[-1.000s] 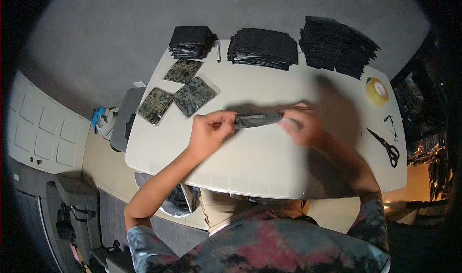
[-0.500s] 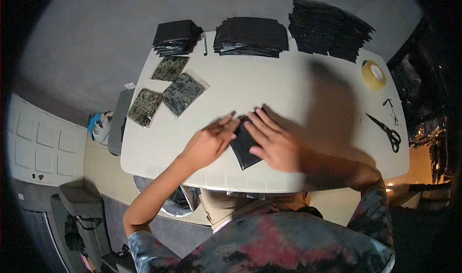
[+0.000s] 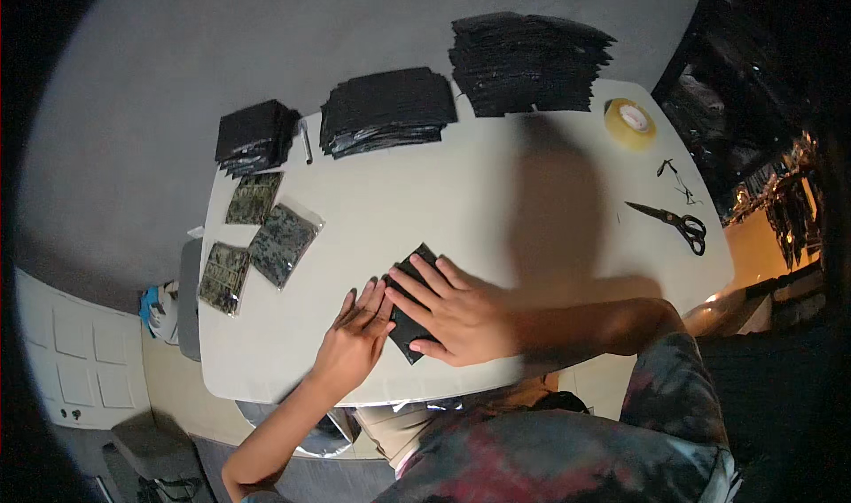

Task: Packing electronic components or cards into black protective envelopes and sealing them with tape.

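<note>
A flat black plastic packet (image 3: 407,329) lies slanted on the white table near its front edge. My right hand (image 3: 463,315) rests flat across it with the fingers spread, covering much of its right side. Beside the packet's left edge is my left hand (image 3: 351,345), its fingers stretched out and the tips touching that edge. Neither hand is closed round anything.
Three stacks of black packets, left (image 3: 254,135), middle (image 3: 388,104) and right (image 3: 530,64), line the far edge. A pen (image 3: 306,141), camouflage-patterned packets (image 3: 284,246), a tape roll (image 3: 630,124), black scissors (image 3: 669,223) and dark scraps (image 3: 678,180) lie about the table (image 3: 408,197).
The whole view has shifted, so the table's things sit further left and mostly lower. My right hand's fingers have spread wider over the black packet, and my left hand remains at its left edge.
</note>
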Demonstrator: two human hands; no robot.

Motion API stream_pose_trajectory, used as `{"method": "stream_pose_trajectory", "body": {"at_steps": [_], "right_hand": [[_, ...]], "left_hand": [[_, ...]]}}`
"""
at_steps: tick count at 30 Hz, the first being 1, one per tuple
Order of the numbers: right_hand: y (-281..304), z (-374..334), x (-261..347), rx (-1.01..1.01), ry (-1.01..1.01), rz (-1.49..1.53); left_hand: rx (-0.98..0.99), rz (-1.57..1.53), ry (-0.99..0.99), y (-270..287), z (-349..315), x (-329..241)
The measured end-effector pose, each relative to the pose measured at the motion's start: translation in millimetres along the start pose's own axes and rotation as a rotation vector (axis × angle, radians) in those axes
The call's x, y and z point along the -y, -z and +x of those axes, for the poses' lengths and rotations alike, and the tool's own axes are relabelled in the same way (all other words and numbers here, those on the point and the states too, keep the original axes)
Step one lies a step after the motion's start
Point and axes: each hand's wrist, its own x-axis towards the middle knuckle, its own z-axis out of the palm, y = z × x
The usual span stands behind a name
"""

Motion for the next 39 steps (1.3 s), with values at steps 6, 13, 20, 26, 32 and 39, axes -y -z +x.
{"method": "stream_pose_trajectory", "body": {"at_steps": [6, 13, 20, 26, 32, 39], "right_hand": [[-7.5, -1.4, 0.7, -0.048, 0.014, 0.003], [-10.8, 13.1, -49.0, 0.229, 0.188, 0.302], [29.3, 14.3, -133.2, 0.519, 0.035, 0.218], [43.7, -27.7, -186.4, 0.061, -0.506, -0.491], [58.2, -3.8, -118.5, 0.478, -0.229, 0.098], [30.4, -18.5, -99.0, 0.189, -0.103, -0.201]], "left_hand": [[0.017, 0.012, -0.01, 21.0, 14.2, -2.3], [-0.088, -0.164, 0.303, 28.2, 59.8, -5.9], [-0.03, -0.565, 0.468, -17.3, 90.2, 26.6], [-0.288, -0.097, 0.012, -24.0, 185.5, -1.7], [-0.103, -0.242, -0.149, -60.9, 254.2, 45.6], [-0.137, -0.376, -0.14, -73.5, 288.0, 48.3]]}}
